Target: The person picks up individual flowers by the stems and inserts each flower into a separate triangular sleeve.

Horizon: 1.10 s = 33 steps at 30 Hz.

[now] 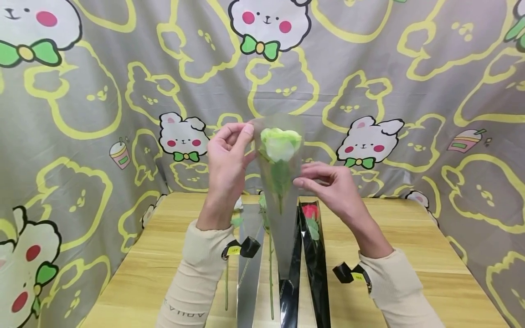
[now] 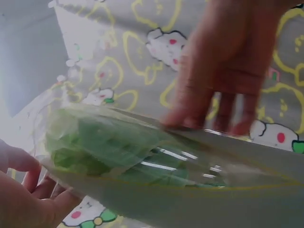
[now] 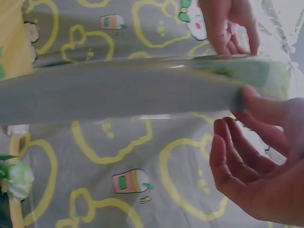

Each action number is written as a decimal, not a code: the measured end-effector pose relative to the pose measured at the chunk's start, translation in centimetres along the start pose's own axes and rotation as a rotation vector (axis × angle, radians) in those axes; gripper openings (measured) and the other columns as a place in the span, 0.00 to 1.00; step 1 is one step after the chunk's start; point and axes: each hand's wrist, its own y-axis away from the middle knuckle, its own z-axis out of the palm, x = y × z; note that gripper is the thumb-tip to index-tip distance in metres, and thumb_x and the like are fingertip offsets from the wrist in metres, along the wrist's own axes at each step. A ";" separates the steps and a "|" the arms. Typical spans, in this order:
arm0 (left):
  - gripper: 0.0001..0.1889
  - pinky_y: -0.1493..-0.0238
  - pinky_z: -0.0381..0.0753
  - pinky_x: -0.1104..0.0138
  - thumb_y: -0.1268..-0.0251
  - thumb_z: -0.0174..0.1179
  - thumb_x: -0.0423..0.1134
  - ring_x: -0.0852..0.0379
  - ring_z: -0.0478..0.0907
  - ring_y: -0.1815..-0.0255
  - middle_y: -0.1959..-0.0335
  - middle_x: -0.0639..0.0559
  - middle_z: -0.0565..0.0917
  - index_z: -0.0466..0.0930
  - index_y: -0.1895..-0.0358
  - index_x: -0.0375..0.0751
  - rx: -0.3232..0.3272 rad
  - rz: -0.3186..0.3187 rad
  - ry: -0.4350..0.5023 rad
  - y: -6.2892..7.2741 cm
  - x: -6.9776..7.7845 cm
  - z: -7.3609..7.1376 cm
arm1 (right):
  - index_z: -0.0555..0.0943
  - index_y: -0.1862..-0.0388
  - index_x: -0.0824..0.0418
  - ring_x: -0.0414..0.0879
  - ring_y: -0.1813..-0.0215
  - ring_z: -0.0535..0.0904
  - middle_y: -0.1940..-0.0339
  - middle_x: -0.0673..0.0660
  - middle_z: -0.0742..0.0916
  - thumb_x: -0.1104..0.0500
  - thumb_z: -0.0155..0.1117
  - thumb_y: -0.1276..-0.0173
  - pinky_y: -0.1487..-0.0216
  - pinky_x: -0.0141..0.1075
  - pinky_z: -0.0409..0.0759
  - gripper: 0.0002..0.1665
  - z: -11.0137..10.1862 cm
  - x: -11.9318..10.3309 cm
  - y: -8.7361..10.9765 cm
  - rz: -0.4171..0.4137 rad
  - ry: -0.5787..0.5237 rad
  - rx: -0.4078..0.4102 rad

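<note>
Upright above the table hangs a clear-fronted grey flower sleeve (image 1: 268, 218), with a pale green-white artificial rose (image 1: 280, 145) and its green leaf inside. My left hand (image 1: 230, 157) pinches the sleeve's upper left edge between thumb and fingers, beside the bloom. On the opposite edge, lower down, my right hand (image 1: 330, 182) pinches the sleeve with thumb and index finger; its other fingers (image 3: 232, 156) curve loosely away in the right wrist view. Seen from the left wrist, the rose (image 2: 104, 142) lies behind shiny film near the sleeve's wide mouth.
On the wooden table (image 1: 381, 232) lie a red rose (image 1: 310, 210) in a black sleeve (image 1: 317, 269), another black sleeve (image 1: 289, 300), a grey sleeve (image 1: 248, 278) and loose stemmed flowers, one with a green stem (image 1: 271, 273). A patterned curtain (image 1: 348, 54) hangs behind.
</note>
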 end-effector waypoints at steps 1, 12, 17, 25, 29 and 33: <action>0.02 0.66 0.85 0.66 0.28 0.61 0.28 0.57 0.80 0.59 0.58 0.47 0.87 0.81 0.61 0.32 -0.021 -0.006 -0.013 0.1 -0.1 0.0 | 0.90 0.56 0.69 0.43 0.49 0.85 0.51 0.60 0.89 0.65 0.75 0.34 0.52 0.34 0.85 0.09 -0.1 -0.3 -0.1 -0.010 -0.044 0.026; 0.02 0.62 0.84 0.65 0.27 0.61 0.28 0.56 0.81 0.53 0.48 0.40 0.87 0.81 0.61 0.35 -0.126 -0.006 -0.030 0.7 -0.5 0.6 | 0.87 0.55 0.76 0.45 0.62 0.85 0.56 0.56 0.89 0.65 0.71 0.31 0.60 0.36 0.86 0.13 -1.4 -4.0 -2.5 -0.148 -0.258 0.214; 0.03 0.62 0.82 0.64 0.27 0.61 0.30 0.55 0.80 0.54 0.47 0.41 0.86 0.80 0.58 0.32 -0.118 0.000 -0.022 0.8 -0.4 0.3 | 0.89 0.56 0.72 0.46 0.63 0.86 0.57 0.60 0.89 0.65 0.72 0.31 0.59 0.39 0.87 0.10 -1.2 -4.6 -2.9 -0.152 -0.272 0.202; 0.17 0.41 0.81 0.55 0.23 0.58 0.33 0.49 0.76 0.39 0.38 0.43 0.79 0.74 0.35 0.41 -0.196 -0.085 -0.042 2.6 -3.3 -2.0 | 0.89 0.57 0.72 0.49 0.60 0.89 0.60 0.63 0.90 0.62 0.72 0.31 0.61 0.41 0.87 0.12 -1.2 -6.0 -3.8 -0.151 -0.214 0.156; 0.32 0.33 0.74 0.52 0.27 0.62 0.32 0.44 0.74 0.31 0.30 0.40 0.75 0.62 0.23 0.47 -0.355 -0.207 -0.139 4.9 -6.6 -3.3 | 0.89 0.58 0.71 0.50 0.60 0.89 0.61 0.60 0.90 0.63 0.73 0.32 0.63 0.41 0.88 0.11 -2.0 -6.8 -4.3 -0.141 -0.238 0.177; 0.39 0.34 0.75 0.52 0.31 0.67 0.33 0.44 0.76 0.33 0.33 0.41 0.78 0.58 0.21 0.50 -0.428 -0.308 -0.211 6.8 -8.9 -3.8 | 0.90 0.57 0.70 0.50 0.60 0.89 0.60 0.59 0.90 0.61 0.74 0.32 0.64 0.41 0.88 0.12 -2.9 -7.0 -5.0 -0.109 -0.258 0.204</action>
